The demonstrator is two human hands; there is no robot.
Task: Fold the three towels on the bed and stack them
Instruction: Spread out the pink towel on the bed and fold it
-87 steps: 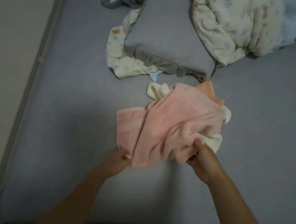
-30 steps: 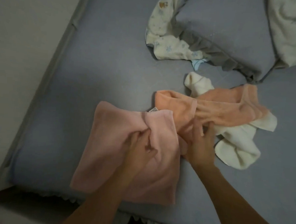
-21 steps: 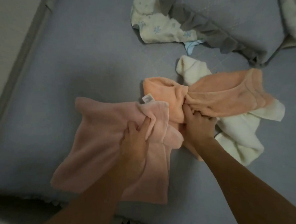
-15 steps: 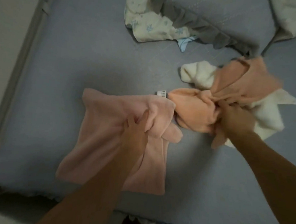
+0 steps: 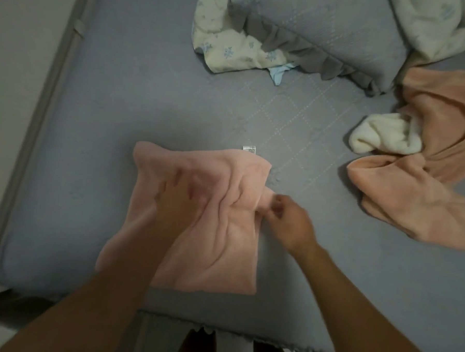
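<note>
A pink towel (image 5: 216, 250) lies spread and wrinkled on the grey-blue bed (image 5: 122, 102), near its front edge, with a white label at its far right corner. My left hand (image 5: 176, 199) presses flat on the towel's upper middle, blurred by motion. My right hand (image 5: 288, 221) pinches a fold at the towel's right edge. An orange towel (image 5: 427, 191) lies crumpled at the right, apart from both hands. A cream towel (image 5: 384, 138) is bunched against it.
A grey frilled pillow (image 5: 327, 32) and a floral cloth (image 5: 232, 49) lie at the back. A pale floral quilt (image 5: 436, 25) fills the back right corner. The bed's left edge meets a wall (image 5: 22, 57). The bed's front frilled edge (image 5: 244, 335) is just below the towel.
My right hand pushed the orange and cream towels away to the right, let them go and came back to the pink towel's edge. My left hand stayed on the pink towel, opening flat.
</note>
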